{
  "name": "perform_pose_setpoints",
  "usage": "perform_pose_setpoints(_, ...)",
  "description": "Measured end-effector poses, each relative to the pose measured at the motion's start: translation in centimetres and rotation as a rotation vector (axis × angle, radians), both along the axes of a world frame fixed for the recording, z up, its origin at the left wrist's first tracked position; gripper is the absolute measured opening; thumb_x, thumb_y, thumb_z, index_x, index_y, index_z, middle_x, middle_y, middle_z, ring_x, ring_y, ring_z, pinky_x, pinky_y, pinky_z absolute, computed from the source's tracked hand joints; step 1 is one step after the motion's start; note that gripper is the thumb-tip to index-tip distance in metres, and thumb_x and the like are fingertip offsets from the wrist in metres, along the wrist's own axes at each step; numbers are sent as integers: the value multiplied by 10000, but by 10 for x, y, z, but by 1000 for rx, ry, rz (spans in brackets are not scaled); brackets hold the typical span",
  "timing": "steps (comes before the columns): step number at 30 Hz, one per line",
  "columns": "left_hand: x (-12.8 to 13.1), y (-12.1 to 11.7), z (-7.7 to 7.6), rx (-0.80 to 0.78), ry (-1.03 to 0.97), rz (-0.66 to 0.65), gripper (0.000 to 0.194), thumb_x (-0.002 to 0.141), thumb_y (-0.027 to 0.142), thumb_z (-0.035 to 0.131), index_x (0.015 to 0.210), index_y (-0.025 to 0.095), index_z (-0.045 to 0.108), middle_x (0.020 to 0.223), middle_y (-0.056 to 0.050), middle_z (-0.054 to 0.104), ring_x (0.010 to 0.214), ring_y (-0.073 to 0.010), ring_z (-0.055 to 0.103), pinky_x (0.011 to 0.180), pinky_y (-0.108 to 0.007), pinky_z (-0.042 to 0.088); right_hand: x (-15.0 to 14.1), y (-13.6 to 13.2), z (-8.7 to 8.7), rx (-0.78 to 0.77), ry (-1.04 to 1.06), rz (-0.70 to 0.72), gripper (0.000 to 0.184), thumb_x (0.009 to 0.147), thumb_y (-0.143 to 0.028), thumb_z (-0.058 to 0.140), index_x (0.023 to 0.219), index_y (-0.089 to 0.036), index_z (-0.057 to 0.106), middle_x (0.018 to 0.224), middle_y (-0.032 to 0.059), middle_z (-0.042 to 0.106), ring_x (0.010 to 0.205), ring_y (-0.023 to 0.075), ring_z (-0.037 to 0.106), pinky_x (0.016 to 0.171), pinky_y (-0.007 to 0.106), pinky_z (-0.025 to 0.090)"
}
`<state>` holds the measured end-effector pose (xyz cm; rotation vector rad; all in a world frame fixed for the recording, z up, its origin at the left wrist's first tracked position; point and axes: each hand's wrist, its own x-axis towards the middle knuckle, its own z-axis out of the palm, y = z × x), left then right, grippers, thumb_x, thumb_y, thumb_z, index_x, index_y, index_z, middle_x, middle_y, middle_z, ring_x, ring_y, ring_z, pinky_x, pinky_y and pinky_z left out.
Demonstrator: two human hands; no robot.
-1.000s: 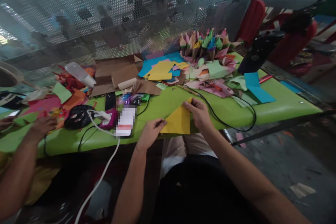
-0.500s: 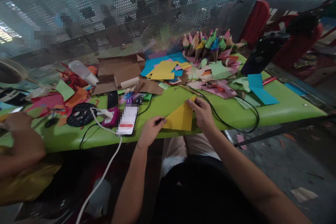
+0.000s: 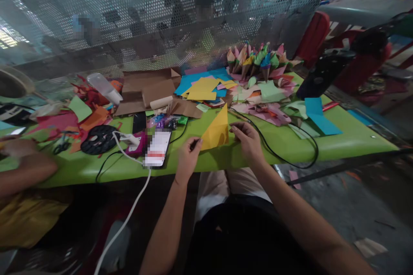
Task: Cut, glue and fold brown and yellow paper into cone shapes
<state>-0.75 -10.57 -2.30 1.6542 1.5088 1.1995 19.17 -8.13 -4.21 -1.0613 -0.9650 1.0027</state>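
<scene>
A yellow sheet of paper [image 3: 217, 132], folded to a triangle with one corner pointing up, is held just above the green table. My left hand [image 3: 189, 154] pinches its lower left corner between thumb and fingers. Close to the paper's right edge is my right hand [image 3: 248, 139]. Its bent fingers are a little apart, with a small gap between the fingertips and the paper. Behind the paper lies a pile of yellow sheets [image 3: 201, 90] on blue sheets [image 3: 183, 85].
A phone [image 3: 158, 148] and a magenta power adapter [image 3: 135, 142] with cables sit left of my hands. Paper cones [image 3: 258, 62] stand at the back, before a perforated metal screen [image 3: 145, 25]. A black cable [image 3: 274, 150] loops at right. Another person's arm [image 3: 26, 165] is at far left.
My right hand has let go of the paper's upper corner and moved slightly down and right. My left hand has lifted the paper a little and tilted it more upright.
</scene>
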Motion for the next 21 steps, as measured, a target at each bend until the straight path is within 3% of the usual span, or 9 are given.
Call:
perform_pose_setpoints(7,1,-3,2,32,51,9,251,887,414,586,814,187,668,715,-1,658,651,-148,579,622,-244,456,0,2,-2,-1,15,-21,337,709,-458,750,921,-210,661,743,-14,609,596,124,457,545,270,357)
perform_pose_setpoints(16,1,-3,0,147,213,35,203,923,329,584,843,185,703,824,-57,706,766,-177,630,711,-274,487,1,1,0,-21,40,68,336,675,-518,787,772,-233,638,632,-41,537,524,111,396,471,259,315)
perform_pose_setpoints(21,7,-3,1,223,341,42,151,931,247,592,870,181,714,849,-74,711,814,-195,637,743,-299,491,-2,-4,3,-78,95,229,363,618,-543,821,702,-219,681,641,-2,631,572,155,524,514,281,403)
